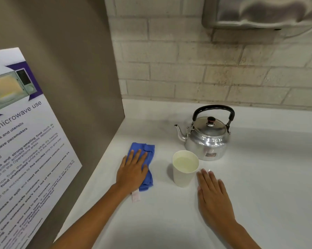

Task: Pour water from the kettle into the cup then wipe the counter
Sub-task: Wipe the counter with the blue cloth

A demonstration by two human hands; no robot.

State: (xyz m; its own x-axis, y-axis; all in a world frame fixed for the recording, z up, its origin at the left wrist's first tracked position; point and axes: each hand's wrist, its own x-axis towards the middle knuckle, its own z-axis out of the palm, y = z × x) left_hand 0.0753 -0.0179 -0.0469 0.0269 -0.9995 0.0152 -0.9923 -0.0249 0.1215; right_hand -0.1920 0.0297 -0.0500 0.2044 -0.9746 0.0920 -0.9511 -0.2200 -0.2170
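Head view: cup (185, 168) filled, we judge wiping underway; our left hand (132, 172) presses flat, fingers spread, on the blue cloth (148, 150); right hand (213, 196) rests open. Next, sweep clear of the cup.
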